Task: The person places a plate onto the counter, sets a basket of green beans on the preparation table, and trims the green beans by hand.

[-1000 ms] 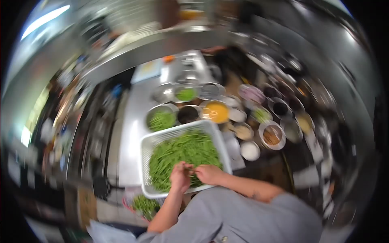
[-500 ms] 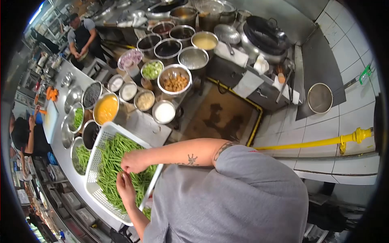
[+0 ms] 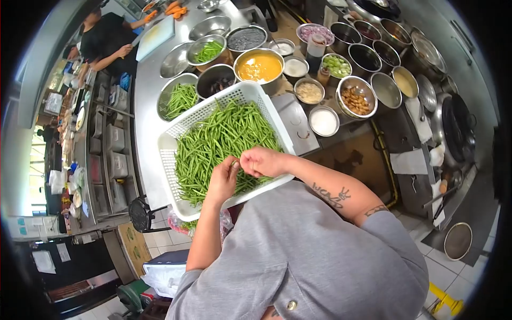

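Note:
A white perforated plastic basket [image 3: 168,154] full of long green beans [image 3: 218,133] lies in front of me on the steel counter. Over the beans, my left hand [image 3: 223,178] is closed in a pinch, thumb against the fingers. My right hand [image 3: 260,161] meets it fingertip to fingertip, with its fingers curled. Between the two hands a small greenish piece shows, seemingly a green bean, mostly covered by the fingers. Beyond the basket's far left corner stands a steel bowl of cut green beans [image 3: 181,100].
Past the basket stand a bowl of orange-yellow liquid [image 3: 259,66], a dark-filled bowl [image 3: 216,81], a bowl of white powder [image 3: 324,121] and browned cubes [image 3: 356,100]. A wok [image 3: 454,125] sits right. A person in black [image 3: 105,36] works by a cutting board [image 3: 156,41].
My view has swung left, so the basket and bowls appear further right. The hands stay together over the beans. The person in grey and black at the upper left has left view.

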A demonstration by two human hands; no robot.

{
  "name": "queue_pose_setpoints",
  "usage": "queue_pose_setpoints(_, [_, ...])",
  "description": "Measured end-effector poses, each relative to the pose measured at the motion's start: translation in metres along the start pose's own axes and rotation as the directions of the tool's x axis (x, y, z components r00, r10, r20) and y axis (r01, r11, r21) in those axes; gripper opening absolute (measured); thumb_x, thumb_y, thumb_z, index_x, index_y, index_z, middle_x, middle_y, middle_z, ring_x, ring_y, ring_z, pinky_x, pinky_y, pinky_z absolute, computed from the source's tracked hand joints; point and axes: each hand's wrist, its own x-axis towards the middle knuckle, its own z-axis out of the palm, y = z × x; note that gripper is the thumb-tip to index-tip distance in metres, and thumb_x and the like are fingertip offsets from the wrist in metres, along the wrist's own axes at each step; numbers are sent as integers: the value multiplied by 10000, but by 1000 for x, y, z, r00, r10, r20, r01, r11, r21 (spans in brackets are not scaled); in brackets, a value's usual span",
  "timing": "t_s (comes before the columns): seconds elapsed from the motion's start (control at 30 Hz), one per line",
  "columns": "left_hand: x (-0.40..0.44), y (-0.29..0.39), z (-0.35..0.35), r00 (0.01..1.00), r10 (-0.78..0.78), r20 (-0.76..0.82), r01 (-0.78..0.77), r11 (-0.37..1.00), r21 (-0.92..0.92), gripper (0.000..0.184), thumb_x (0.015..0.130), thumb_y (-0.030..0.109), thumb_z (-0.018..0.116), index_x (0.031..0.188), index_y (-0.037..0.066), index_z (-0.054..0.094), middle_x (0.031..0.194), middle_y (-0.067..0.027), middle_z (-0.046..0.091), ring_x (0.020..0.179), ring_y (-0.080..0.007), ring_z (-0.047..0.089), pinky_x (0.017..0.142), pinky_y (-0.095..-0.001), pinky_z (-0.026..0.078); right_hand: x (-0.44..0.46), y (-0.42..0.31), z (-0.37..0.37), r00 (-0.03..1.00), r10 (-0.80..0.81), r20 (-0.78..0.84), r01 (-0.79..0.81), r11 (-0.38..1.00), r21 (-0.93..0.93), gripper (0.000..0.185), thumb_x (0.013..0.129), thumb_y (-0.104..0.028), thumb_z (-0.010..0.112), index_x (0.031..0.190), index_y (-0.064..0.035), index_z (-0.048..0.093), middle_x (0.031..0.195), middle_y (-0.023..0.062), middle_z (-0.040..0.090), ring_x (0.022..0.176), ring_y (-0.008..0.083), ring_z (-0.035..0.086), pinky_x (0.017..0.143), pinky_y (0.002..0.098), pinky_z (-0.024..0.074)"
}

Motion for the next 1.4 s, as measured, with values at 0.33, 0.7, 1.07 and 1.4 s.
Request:
queue_pose_setpoints(0.33, [-9, -10, -9, 931, -364, 13, 290, 720, -630, 264, 1045, 285, 507, 918, 60, 559, 631, 27, 406, 548, -78, 388, 481, -276, 311, 55, -2, -53, 915, -301, -268, -241, 122, -963, 165, 834, -72, 593, 984, -64, 663, 1108, 154, 591, 1021, 375, 605, 830, 486, 512])
queue_pose_setpoints(0.7, [3, -7, 27, 911, -363, -195, 65, 593, -803, 293, 1062, 279, 474, 1179, 35, 586, 740, 23, 511, 513, -46, 363, 446, -217, 293, 30, -1, 11, 892, -402, -205, 107, 629, -770, 195, 917, -205, 597, 981, -40, 677, 928, 161, 695, 870, 337, 674, 741, 436, 527])
queue_pose_setpoints(1.07, [-1, 2, 47, 828, -461, -320, -85, 460, -884, 309, 1065, 351, 452, 1018, 65, 560, 773, 13, 496, 535, -65, 395, 461, -222, 330, 5, 29, -3, 946, -315, -75, 142, 610, -780, 185, 948, -175, 531, 994, -26, 630, 976, 168, 654, 897, 367, 647, 749, 465, 510])
queue_pose_setpoints(1.4, [5, 0, 69, 732, -638, -239, -183, 153, -971, 288, 1079, 328, 408, 968, 84, 514, 783, -30, 505, 665, -147, 462, 606, -275, 415, -30, -16, 14, 860, -476, 187, 443, 513, -735, 97, 898, -86, 589, 988, -60, 616, 930, 88, 632, 847, 329, 644, 691, 408, 528])
